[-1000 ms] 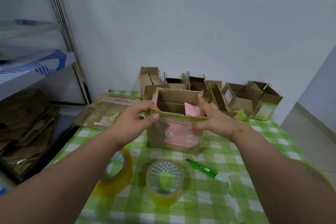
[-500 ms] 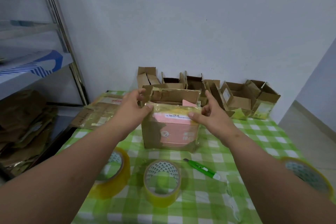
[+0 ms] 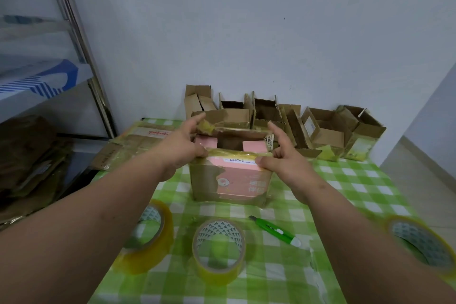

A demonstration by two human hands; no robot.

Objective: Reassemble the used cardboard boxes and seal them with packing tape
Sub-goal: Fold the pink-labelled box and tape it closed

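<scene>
A brown and pink cardboard box (image 3: 232, 183) stands upright on the green checked tablecloth (image 3: 350, 187), its top open. My left hand (image 3: 183, 147) pinches the near flap at the box's left top corner, index finger raised. My right hand (image 3: 283, 158) presses its thumb on the same flap at the right corner, fingers spread. The near flap (image 3: 234, 159), pink with a white label and old yellow tape, is folded inward. Three rolls of yellowish packing tape lie nearer me: one on the left (image 3: 148, 237), one in the middle (image 3: 218, 249), one at the right edge (image 3: 419, 242).
A green utility knife (image 3: 274, 229) lies right of the middle roll. Several open used boxes (image 3: 328, 128) line the wall behind. Flattened cardboard (image 3: 138, 146) sits at the table's back left. A metal shelf rack (image 3: 74, 32) with more cardboard stands to the left.
The box has been lowered onto the table and its near flap folded down and inward. Both hands shifted to the top corners, with fingers now spread.
</scene>
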